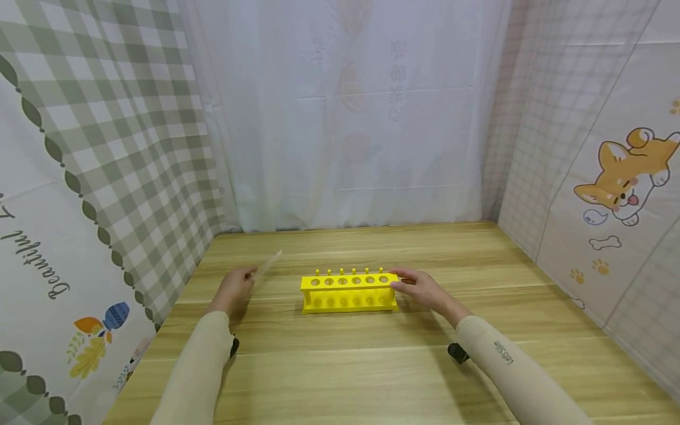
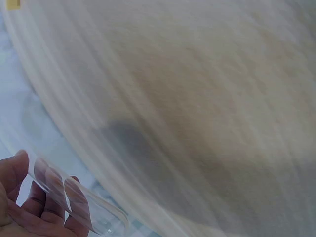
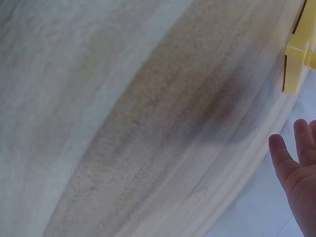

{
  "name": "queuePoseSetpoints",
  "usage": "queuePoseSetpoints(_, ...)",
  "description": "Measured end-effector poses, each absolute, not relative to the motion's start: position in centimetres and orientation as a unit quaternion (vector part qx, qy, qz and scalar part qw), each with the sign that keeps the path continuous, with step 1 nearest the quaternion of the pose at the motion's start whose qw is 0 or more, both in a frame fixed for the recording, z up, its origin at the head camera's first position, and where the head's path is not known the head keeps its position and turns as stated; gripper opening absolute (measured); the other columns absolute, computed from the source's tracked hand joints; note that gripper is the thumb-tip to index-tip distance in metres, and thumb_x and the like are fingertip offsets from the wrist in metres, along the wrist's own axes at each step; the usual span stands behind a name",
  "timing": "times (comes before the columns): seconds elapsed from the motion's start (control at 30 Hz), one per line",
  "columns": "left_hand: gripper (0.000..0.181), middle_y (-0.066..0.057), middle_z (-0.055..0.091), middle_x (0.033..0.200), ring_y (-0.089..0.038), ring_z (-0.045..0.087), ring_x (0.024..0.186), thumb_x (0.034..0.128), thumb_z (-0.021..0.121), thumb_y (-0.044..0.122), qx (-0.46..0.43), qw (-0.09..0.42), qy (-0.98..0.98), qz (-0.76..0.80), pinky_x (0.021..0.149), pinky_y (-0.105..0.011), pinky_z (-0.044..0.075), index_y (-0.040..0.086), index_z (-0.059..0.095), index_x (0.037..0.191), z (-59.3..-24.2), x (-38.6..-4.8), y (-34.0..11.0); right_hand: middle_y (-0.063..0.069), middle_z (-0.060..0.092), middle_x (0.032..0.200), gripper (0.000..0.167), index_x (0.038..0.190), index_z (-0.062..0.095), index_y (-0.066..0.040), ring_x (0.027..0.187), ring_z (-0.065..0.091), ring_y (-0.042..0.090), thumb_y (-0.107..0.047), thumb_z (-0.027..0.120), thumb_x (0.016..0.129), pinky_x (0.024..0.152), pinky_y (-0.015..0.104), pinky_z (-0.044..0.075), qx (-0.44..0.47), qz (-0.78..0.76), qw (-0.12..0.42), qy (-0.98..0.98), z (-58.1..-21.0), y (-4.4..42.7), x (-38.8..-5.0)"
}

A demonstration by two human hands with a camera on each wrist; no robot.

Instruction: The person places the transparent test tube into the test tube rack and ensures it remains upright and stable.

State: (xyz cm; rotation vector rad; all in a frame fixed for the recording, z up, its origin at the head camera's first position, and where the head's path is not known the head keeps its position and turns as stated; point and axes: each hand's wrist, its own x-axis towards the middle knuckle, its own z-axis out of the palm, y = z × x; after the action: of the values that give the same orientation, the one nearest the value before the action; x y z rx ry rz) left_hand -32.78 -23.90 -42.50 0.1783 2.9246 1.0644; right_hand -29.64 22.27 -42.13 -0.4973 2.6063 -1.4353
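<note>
A yellow test tube rack [image 1: 350, 284] stands upright on the table, with a row of round holes along its top and a row of pegs behind them. To its left, my left hand [image 1: 234, 290] grips a clear test tube [image 1: 268, 264], which slants up and to the right in the head view. The left wrist view shows fingers and thumb around the tube [image 2: 101, 215], its rounded end toward the lower right. At the rack's right end is my right hand [image 1: 425, 290], fingers extended. Whether they touch the rack is hard to tell; the right wrist view shows a gap.
The wood-grain table [image 1: 340, 372] runs back to a white curtain [image 1: 340, 147]. A green checked cloth [image 1: 133, 106] hangs along the left side, and a cloth with a cartoon dog [image 1: 627, 177] along the right. Dark wrist devices [image 1: 458, 353] sit below both wrists.
</note>
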Motion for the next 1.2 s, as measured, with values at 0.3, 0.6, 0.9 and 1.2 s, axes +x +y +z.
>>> queuePoseSetpoints(0.3,0.043,-0.024,0.053,0.125,-0.036,0.05,0.112,0.1045,0.047,0.006,0.062,-0.02,0.901,0.428,0.087,-0.045,0.044,-0.006,0.043,0.146,-41.2,-33.5,-22.9,0.031,0.043,0.145,0.05,0.141,0.047,0.009,0.13,0.041,0.052,-0.022,0.056,0.103,0.106,0.058,0.037,-0.177,-0.465,0.054,0.866,-40.3,21.7,-27.9)
queuePoseSetpoints(0.6,0.045,-0.018,0.052,0.123,-0.027,0.051,0.108,0.1047,0.049,0.008,0.046,-0.032,0.84,0.54,0.087,-0.036,0.048,-0.002,0.042,0.148,-40.1,-33.8,-21.2,0.031,0.041,0.147,0.051,0.144,0.044,0.009,0.133,0.039,0.051,-0.02,0.056,0.103,0.108,0.059,0.034,-0.173,-0.469,0.062,0.864,-42.3,22.5,-29.6)
queuePoseSetpoints(0.9,0.048,-0.009,0.045,0.123,-0.016,0.043,0.106,0.1056,0.048,0.011,0.031,-0.026,0.778,0.627,0.092,-0.032,0.048,0.003,0.038,0.152,-39.3,-33.6,-20.0,0.023,0.045,0.148,0.056,0.145,0.049,-0.002,0.133,0.043,0.044,-0.033,0.06,0.1,0.108,0.054,0.036,-0.162,-0.471,0.059,0.865,-43.5,22.9,-30.5)
queuePoseSetpoints(1.2,0.053,-0.014,0.042,0.132,-0.016,0.044,0.112,0.1048,0.049,0.009,0.047,-0.048,0.744,0.665,0.084,-0.02,0.051,0.001,0.031,0.154,-38.3,-33.2,-19.1,0.021,0.045,0.148,0.057,0.145,0.049,-0.003,0.134,0.042,0.044,-0.036,0.06,0.1,0.109,0.053,0.036,-0.157,-0.473,0.062,0.865,-43.6,22.8,-30.5)
